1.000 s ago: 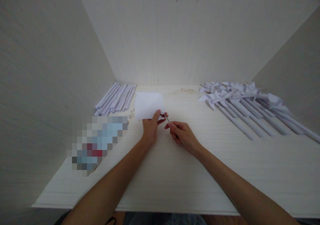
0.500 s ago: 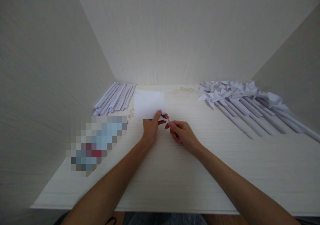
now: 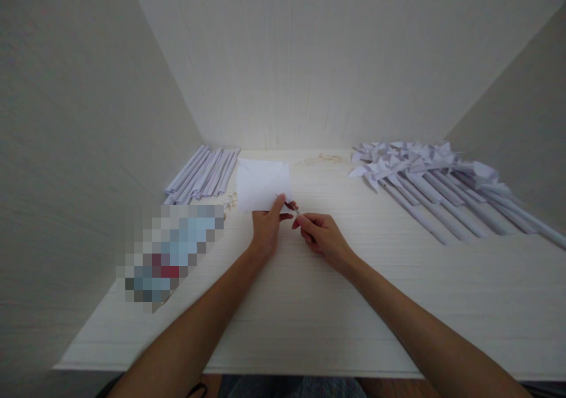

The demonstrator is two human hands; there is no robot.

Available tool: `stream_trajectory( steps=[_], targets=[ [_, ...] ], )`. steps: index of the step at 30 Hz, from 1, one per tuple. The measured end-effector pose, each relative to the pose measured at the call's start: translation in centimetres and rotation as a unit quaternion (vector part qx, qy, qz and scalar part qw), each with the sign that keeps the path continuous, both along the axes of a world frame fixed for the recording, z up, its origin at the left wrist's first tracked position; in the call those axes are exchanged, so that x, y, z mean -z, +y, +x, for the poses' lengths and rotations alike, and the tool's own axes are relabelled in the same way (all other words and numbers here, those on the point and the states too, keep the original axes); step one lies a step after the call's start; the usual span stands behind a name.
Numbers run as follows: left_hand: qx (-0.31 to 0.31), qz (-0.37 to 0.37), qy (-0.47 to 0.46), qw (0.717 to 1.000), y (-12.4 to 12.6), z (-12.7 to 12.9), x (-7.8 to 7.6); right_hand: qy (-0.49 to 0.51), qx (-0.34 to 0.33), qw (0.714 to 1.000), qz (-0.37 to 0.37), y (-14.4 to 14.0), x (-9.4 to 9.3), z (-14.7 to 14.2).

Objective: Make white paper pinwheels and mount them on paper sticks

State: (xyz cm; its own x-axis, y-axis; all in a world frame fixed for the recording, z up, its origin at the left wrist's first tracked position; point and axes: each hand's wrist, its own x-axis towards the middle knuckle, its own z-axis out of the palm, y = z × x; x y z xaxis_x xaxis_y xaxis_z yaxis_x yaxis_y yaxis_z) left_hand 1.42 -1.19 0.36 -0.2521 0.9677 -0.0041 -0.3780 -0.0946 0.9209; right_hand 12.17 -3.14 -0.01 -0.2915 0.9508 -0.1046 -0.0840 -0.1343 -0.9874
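Observation:
Near the middle of the table, a square white sheet of paper (image 3: 263, 183) is gripped at its near right corner by my left hand (image 3: 267, 227), thumb on top and fingers underneath. Faint lines cross the sheet. My right hand (image 3: 319, 232) is closed in a pinch just right of that corner. From its fingertips a slim grey tool (image 3: 295, 209) points toward the paper's edge and my left thumb. The tool is too small and too covered by fingers to tell its kind.
Several rolled paper sticks (image 3: 203, 174) lie at the back left. White paper pinwheels on sticks (image 3: 411, 171) are piled at the back right. A blurred-out object (image 3: 174, 256) lies at the left. Small brownish scraps (image 3: 230, 200) lie beside the sheet. Walls enclose the table (image 3: 309, 315).

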Motion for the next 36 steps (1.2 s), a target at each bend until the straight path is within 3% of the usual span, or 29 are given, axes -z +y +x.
stream_trajectory(
  steps=[12, 21, 28, 30, 33, 36],
  targets=[
    [0.005, 0.001, 0.004, 1.000, 0.0, -0.1, 0.1, -0.005, 0.011, 1.000, 0.008, 0.0, 0.0, 0.0],
    [-0.021, -0.004, -0.009, 1.000, 0.3, -0.3, 0.1, -0.039, -0.020, 0.999, 0.024, -0.2, -0.5, 0.0],
    [-0.060, -0.014, 0.006, 0.998, 0.8, -0.8, 0.1, -0.091, 0.061, 0.990, 0.084, 0.7, 0.1, 1.0],
    [-0.056, -0.014, 0.010, 0.998, 0.8, -0.8, 0.2, -0.153, 0.109, 0.972, 0.139, 1.3, 0.1, 2.2],
    [-0.026, -0.014, 0.014, 0.999, 0.6, -0.8, 0.3, -0.328, 0.180, 0.887, 0.271, 2.2, 0.2, 4.2],
    [0.009, -0.010, 0.023, 1.000, 0.2, -0.5, 0.4, -0.444, 0.185, 0.819, 0.312, 2.8, 0.7, 5.6]
  ],
)
